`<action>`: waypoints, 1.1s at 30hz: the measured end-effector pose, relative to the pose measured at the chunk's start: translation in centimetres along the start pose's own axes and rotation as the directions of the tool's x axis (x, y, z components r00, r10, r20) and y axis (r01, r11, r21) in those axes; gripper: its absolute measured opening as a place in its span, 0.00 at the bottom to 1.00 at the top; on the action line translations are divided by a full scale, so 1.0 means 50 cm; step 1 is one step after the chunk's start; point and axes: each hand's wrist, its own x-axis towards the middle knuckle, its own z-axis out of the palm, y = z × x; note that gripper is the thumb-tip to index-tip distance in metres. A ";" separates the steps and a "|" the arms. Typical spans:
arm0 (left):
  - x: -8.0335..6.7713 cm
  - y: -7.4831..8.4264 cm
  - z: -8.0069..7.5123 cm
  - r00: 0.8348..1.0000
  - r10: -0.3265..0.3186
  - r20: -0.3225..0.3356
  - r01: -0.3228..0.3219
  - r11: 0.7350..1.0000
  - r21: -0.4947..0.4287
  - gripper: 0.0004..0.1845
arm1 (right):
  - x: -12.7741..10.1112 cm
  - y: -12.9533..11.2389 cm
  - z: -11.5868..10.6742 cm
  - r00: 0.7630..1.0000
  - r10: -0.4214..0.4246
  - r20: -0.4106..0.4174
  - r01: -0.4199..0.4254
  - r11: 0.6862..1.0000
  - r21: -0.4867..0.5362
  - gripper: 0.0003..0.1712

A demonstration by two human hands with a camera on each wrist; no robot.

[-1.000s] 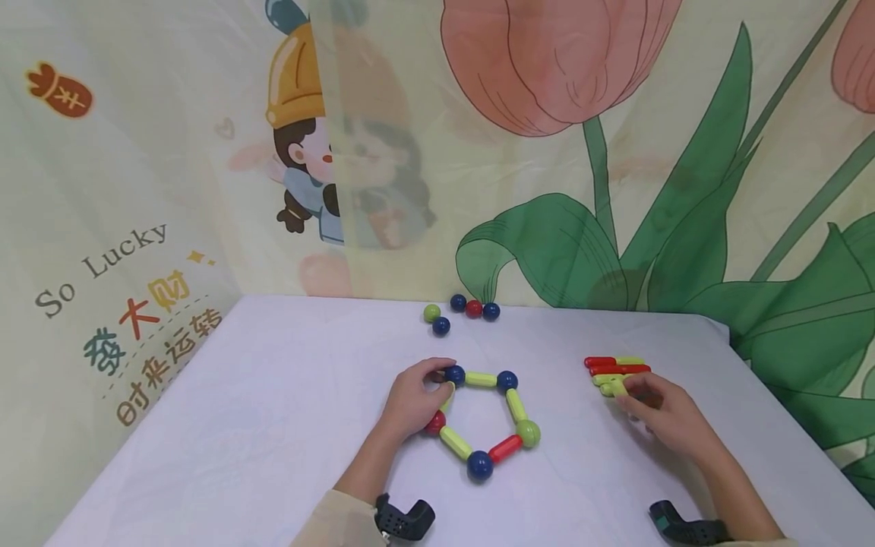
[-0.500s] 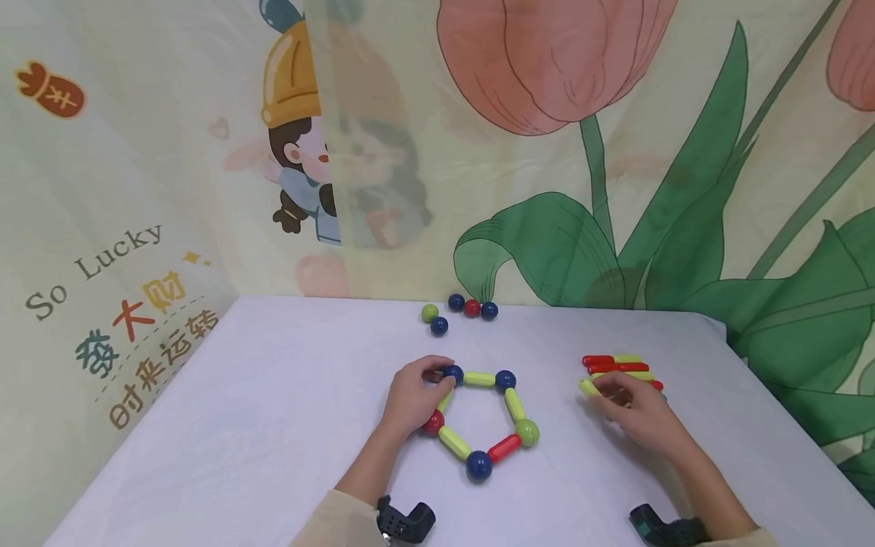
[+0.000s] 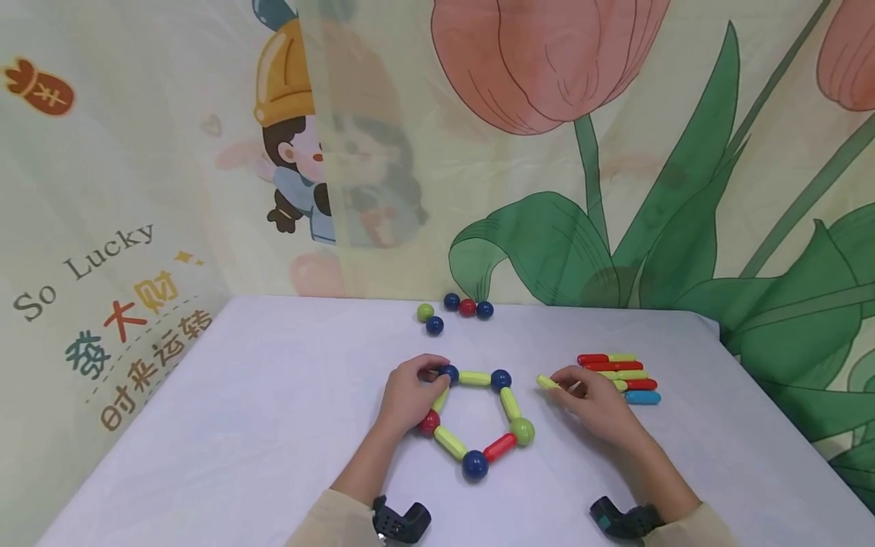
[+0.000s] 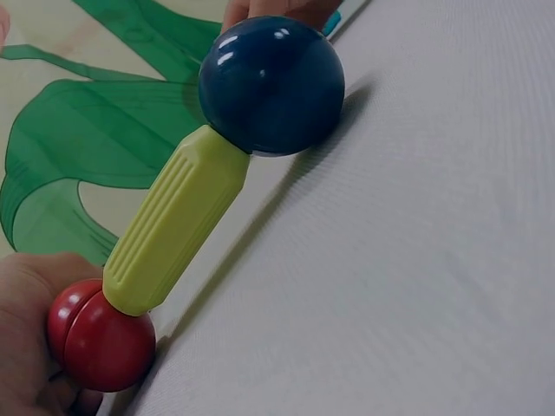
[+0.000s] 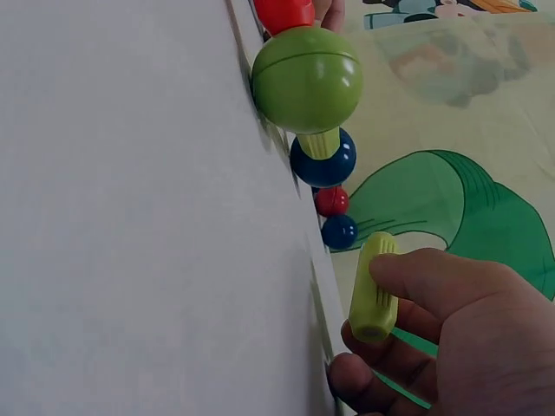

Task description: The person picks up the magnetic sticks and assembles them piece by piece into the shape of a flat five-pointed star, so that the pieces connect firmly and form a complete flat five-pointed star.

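A ring of balls and rods lies on the white table. My left hand pinches the ring's upper-left blue ball, with the red ball beside its palm. In the left wrist view a yellow-green rod joins a blue ball to a red ball. My right hand pinches a loose yellow-green rod, right of the ring; that rod sits under its thumb. The ring's green ball is close by.
A stack of red, yellow-green and blue rods lies to the right. Several loose balls sit near the table's far edge, by the printed cloth backdrop. The table's right edge runs close to the rods.
My right hand lifted a yellow-green rod from the stack and carried it left toward the ring, which uncovers a blue rod. My left hand kept its hold on the ring.
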 end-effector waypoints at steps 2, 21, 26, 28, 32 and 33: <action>-0.002 -0.002 0.000 1.000 -0.003 0.007 0.003 1.000 0.003 0.13 | 0.001 -0.004 0.010 1.000 0.004 -0.002 -0.004 1.000 0.004 0.19; -0.024 -0.013 -0.014 0.998 0.023 0.060 -0.024 1.000 0.013 0.13 | -0.017 -0.047 0.052 1.000 0.004 0.013 -0.004 1.000 0.000 0.16; -0.029 -0.018 -0.017 0.997 0.030 0.067 -0.031 0.999 0.018 0.13 | -0.024 -0.049 0.058 1.000 0.004 0.012 -0.004 1.000 -0.012 0.15; -0.031 -0.020 -0.018 0.997 0.034 0.069 -0.035 0.999 0.021 0.13 | -0.029 -0.051 0.060 1.000 0.010 0.010 -0.010 1.000 -0.013 0.15; -0.035 -0.023 -0.021 0.997 0.039 0.072 -0.040 0.999 0.022 0.13 | -0.038 -0.056 0.063 1.000 0.021 0.006 -0.021 1.000 -0.016 0.15; -0.036 -0.023 -0.021 0.997 0.040 0.072 -0.041 0.999 0.021 0.13 | -0.041 -0.057 0.064 1.000 0.024 0.006 -0.024 1.000 -0.017 0.15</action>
